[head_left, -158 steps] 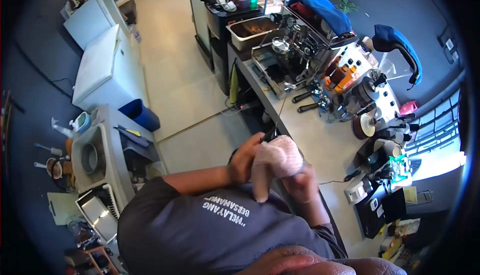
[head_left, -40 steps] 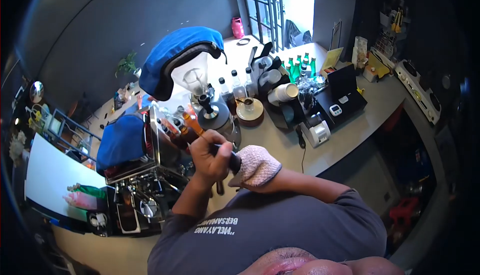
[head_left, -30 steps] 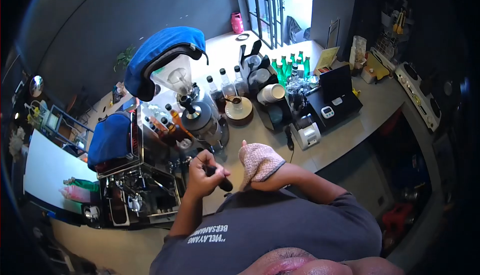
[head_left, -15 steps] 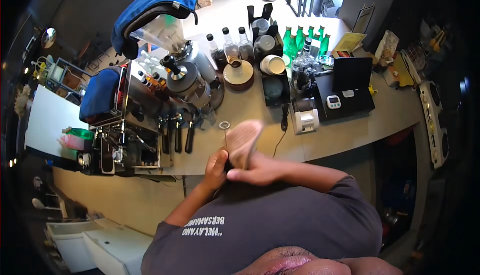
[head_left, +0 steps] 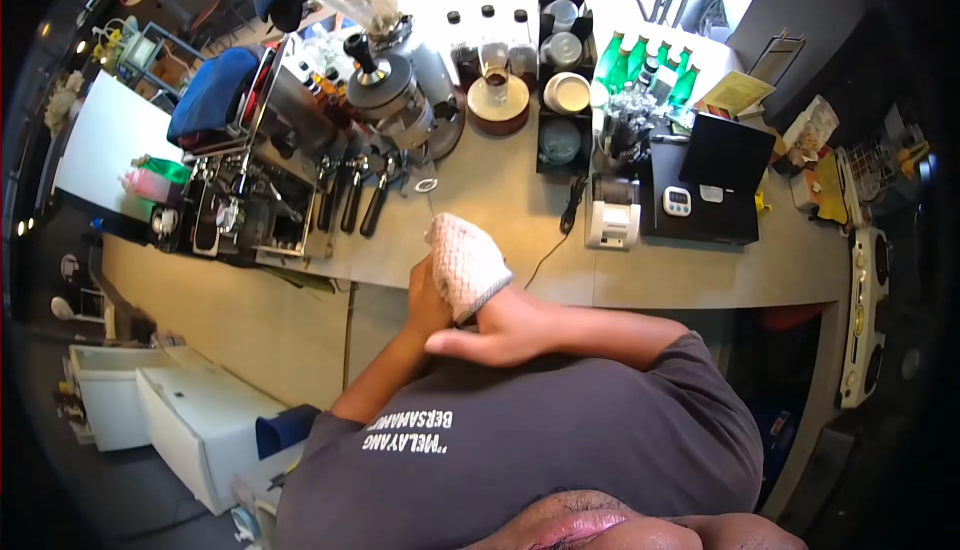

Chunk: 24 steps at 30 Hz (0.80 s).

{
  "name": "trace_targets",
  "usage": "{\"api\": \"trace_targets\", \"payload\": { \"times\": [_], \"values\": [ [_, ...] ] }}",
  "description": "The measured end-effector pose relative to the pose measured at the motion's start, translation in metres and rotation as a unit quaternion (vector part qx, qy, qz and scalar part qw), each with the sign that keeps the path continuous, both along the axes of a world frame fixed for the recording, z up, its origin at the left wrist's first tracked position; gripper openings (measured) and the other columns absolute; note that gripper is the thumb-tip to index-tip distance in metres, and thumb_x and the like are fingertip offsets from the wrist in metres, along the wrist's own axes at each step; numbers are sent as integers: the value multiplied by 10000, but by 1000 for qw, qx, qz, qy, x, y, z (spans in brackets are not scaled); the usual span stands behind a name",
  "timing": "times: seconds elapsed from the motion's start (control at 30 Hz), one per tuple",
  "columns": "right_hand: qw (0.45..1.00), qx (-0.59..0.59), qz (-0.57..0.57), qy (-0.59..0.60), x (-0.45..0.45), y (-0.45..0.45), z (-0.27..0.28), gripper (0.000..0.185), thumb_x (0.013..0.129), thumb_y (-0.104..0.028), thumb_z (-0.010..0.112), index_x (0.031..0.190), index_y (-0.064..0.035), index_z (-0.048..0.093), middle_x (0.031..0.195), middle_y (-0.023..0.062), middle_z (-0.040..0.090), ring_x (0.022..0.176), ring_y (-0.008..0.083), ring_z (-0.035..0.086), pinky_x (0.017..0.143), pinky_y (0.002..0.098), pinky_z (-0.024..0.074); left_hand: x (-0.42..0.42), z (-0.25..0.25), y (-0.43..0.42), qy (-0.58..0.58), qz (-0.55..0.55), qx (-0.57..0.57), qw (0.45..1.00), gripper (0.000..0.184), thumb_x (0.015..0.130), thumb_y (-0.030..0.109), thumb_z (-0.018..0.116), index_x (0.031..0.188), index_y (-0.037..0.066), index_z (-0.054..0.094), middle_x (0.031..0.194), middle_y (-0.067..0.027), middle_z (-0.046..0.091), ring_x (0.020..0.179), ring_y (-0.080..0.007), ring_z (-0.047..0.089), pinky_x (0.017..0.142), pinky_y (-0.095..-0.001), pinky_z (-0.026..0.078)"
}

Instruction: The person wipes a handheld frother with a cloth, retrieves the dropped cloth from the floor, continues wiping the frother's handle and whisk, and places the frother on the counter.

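A pale pinkish-white textured cloth (head_left: 470, 263) with a grey edge is bunched over the fingers of my right hand (head_left: 510, 328). Only the thumb and the back of that hand show. My left hand (head_left: 421, 295) is closed just left of the cloth, its fingers partly hidden behind it. From between the hands a thin rod with a ring-shaped end (head_left: 427, 186) points out over the counter. Its lower part is covered by the cloth and the left hand. Both hands are close together in front of my dark shirt.
The counter (head_left: 470, 190) carries portafilters (head_left: 372, 208) and a coffee grinder (head_left: 385, 90) at left, beside an espresso machine (head_left: 235, 210). Syrup bottles, a cup organizer (head_left: 560, 165), green bottles (head_left: 635, 65), a receipt printer (head_left: 614, 216) and a timer (head_left: 677, 201) stand farther back and right.
The cloth has turned and now bunches around the right fingers, where it stood up flat and blurred. The rod's ring has moved left, and my view has tilted down.
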State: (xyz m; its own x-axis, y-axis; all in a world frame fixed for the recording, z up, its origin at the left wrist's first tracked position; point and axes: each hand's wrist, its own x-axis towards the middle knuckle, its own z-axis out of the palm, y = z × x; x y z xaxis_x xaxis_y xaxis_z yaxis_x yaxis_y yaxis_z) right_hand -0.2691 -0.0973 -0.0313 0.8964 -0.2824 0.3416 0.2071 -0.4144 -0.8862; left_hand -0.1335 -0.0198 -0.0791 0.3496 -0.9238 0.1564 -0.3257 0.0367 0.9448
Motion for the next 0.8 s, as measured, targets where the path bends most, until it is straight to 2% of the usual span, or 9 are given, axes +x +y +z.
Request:
{"api": "trace_targets", "payload": {
  "times": [0.03,0.17,0.3,0.43,0.47,0.57,0.6,0.73,0.8],
  "values": [
    [989,109,87,52,-8,-10,2,544,945,-353,579,1286,53,457,1293,277,480,1217,391,461,1064,426,350,-2,7,4,-59,-10,44,997,304,982,216,501,1121,-24,625,1030,-146,699,927,-220,680,839,-349,543],
    [977,63,182,92,-20,-26,-7,439,881,-137,503,1275,57,487,1265,266,536,1220,383,490,1078,416,351,-2,-6,7,9,-32,-47,998,470,1038,342,351,1134,-36,614,1050,-135,695,934,-203,675,845,-335,537],
    [994,26,104,7,-26,-31,-17,501,837,-34,496,1338,-13,500,1353,257,509,1316,406,434,1135,425,305,-5,-12,9,134,-27,-54,989,548,1058,414,318,1177,-40,601,1077,-124,690,951,-190,669,865,-321,525],
    [993,-63,-71,-66,-36,-41,-26,384,823,-14,598,1204,-55,631,1225,166,624,1178,364,566,1048,408,413,-15,-11,12,275,-45,-29,960,551,1060,425,337,1221,-39,589,1102,-116,683,966,-182,661,871,-309,515],
    [990,-24,-92,-102,-36,-42,-26,283,851,-30,636,1133,-32,664,1141,111,675,1060,291,640,975,373,471,-16,-12,13,284,-48,-19,957,532,1052,437,355,1160,-27,593,1033,-101,669,904,-166,644,823,-295,510],
    [951,296,-67,-59,-45,-36,-27,231,881,-66,667,1102,3,665,1130,101,679,989,247,664,921,340,500,-21,-13,16,310,-62,10,949,509,1031,473,408,976,8,607,827,-58,629,718,-120,594,678,-252,495],
    [939,329,-60,-76,-47,-37,-25,291,902,-123,681,1149,21,630,1127,107,666,953,216,671,883,323,523,-25,-9,14,323,-61,13,944,511,1016,501,430,878,30,572,735,-32,557,638,-93,523,610,-231,455],
    [687,724,-44,-40,-53,-35,-47,407,921,-138,632,1290,-5,525,1112,129,650,965,234,669,885,362,543,-29,-7,17,332,-69,38,940,507,1027,481,418,890,23,586,755,-36,575,652,-100,531,618,-241,457],
    [726,678,-88,-78,-50,-28,-52,393,908,-114,628,1274,-3,542,1119,128,651,993,232,661,898,363,534,-31,-10,18,320,-88,26,943,507,1036,463,408,913,10,598,775,-38,591,657,-100,530,621,-244,456]
  ]
}}
